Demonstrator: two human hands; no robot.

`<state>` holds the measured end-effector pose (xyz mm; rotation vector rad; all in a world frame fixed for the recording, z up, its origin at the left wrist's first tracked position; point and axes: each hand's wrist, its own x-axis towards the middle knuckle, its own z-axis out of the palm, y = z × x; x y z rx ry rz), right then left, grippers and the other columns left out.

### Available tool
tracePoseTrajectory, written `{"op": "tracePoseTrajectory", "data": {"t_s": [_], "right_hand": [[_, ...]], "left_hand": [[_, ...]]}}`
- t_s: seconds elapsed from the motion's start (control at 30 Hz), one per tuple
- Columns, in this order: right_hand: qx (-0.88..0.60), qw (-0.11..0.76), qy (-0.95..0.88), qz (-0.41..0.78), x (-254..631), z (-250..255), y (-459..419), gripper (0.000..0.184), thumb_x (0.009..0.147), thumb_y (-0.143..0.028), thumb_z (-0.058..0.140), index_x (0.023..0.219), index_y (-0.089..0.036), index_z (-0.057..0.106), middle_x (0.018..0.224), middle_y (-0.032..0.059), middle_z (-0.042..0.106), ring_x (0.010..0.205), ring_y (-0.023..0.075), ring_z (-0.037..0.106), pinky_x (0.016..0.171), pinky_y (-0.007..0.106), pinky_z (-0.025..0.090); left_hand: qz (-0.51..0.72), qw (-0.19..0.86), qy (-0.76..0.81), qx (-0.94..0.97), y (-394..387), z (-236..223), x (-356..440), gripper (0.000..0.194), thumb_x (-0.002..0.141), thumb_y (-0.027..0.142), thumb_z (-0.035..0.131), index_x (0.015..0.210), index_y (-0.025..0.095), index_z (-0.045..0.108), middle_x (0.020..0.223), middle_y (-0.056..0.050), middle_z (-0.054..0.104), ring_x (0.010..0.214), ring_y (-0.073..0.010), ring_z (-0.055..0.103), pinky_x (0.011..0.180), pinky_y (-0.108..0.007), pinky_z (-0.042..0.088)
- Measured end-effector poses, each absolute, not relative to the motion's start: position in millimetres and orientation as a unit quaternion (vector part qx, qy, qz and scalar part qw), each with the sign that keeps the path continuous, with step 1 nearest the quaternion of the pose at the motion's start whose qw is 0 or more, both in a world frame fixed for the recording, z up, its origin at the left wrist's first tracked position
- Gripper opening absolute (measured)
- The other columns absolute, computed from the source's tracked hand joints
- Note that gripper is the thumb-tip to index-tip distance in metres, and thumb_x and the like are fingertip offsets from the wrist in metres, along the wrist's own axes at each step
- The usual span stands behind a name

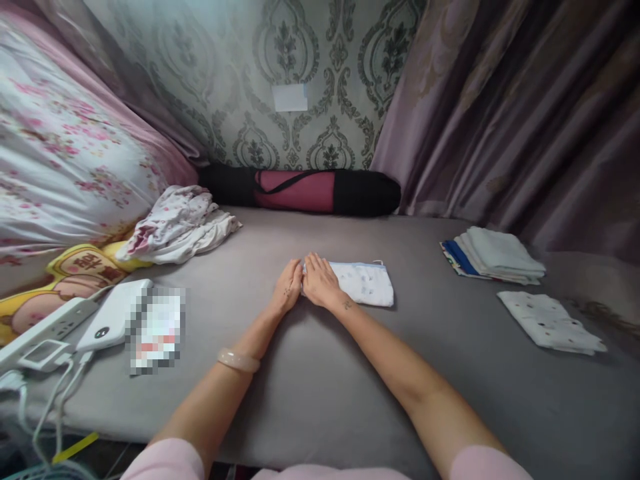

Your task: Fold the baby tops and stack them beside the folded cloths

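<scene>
The cloth (367, 284) is folded into a flat, long shape. It is colored white, with little blue pictures printed on it and a blue far edge. It is laid on the gray sheet (313, 380), its left end covered by the right hand (320, 280).

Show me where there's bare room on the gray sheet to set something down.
Bare gray sheet runs between the white cloth under the right hand and the folded stack; more lies between the left hand and the bag. It's crowded at left: power strip, white device, blurred item.
</scene>
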<state>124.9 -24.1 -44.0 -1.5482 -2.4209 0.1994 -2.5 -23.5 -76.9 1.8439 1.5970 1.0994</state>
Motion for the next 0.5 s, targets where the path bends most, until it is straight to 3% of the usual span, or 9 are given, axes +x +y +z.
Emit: {"op": "tracePoseTrajectory", "data": {"t_s": [0.27, 0.5], "right_hand": [[-0.540, 0.122, -0.829, 0.080, 116.2, -70.0, -22.2, 0.061, 0.096, -0.032, 0.025, 0.147, 0.000, 0.031, 0.156, 0.0171, 0.026, 0.146, 0.0262, 0.017, 0.118, 0.041, 0.013], [-0.510, 0.163, -0.830, 0.157, 137.4, -47.5, -24.0, 0.058, 0.097, -0.029, 0.025, 0.147, -0.001, 0.032, 0.154, 0.0171, 0.030, 0.144, 0.0238, 0.024, 0.118, 0.037, 0.019]], "left_hand": [[0.392, 0.241, 0.580, 0.672, -28.0, -70.5, -0.8, 0.054, 0.097, 0.042, 0.024, 0.133, 0.011, 0.049, 0.142, -0.014, 0.050, 0.135, -0.0210, 0.042, 0.117, -0.040, 0.027], [0.384, 0.213, 0.557, 0.705, -26.5, -74.7, -2.6, 0.052, 0.097, 0.044, 0.021, 0.127, 0.017, 0.054, 0.134, -0.011, 0.058, 0.127, -0.0203, 0.050, 0.112, -0.040, 0.035]]}}
